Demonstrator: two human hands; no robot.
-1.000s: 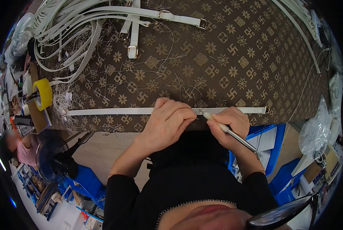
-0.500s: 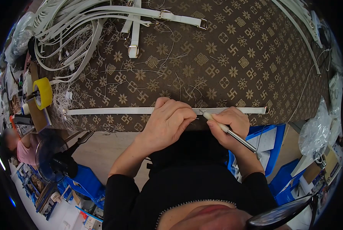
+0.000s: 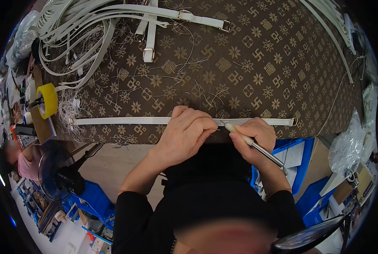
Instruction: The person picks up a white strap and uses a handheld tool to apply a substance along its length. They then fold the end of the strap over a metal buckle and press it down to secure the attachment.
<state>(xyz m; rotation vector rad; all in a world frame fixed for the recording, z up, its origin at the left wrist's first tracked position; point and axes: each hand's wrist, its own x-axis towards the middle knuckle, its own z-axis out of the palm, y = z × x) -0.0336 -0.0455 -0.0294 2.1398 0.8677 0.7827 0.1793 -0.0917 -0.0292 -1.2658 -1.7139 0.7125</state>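
A narrow white strap [image 3: 121, 121] lies lengthwise near the front edge of the patterned table, with a metal buckle [image 3: 295, 122] at its right end. My left hand [image 3: 188, 132] is closed over the strap's middle, thumb and fingertips pinched together at its edge. In my right hand [image 3: 255, 139] is a slim pen-shaped tool [image 3: 260, 147] with a pale front part, a shiny metal rear shaft and a fine tip. That tip points left, at the strap just beside my left fingertips. Whether it touches the strap is too small to tell.
More white straps [image 3: 83, 25] with buckles are heaped at the back left among loose threads [image 3: 70, 114]. A yellow tape roll [image 3: 48, 100] stands at the left edge. Blue bins [image 3: 303, 165] sit below the table. A fan [image 3: 55, 173] and another person [image 3: 28, 163] are at left.
Both hands, the strap and the tool hold nearly the same positions. The view has shifted slightly, and my head leans a little further forward.
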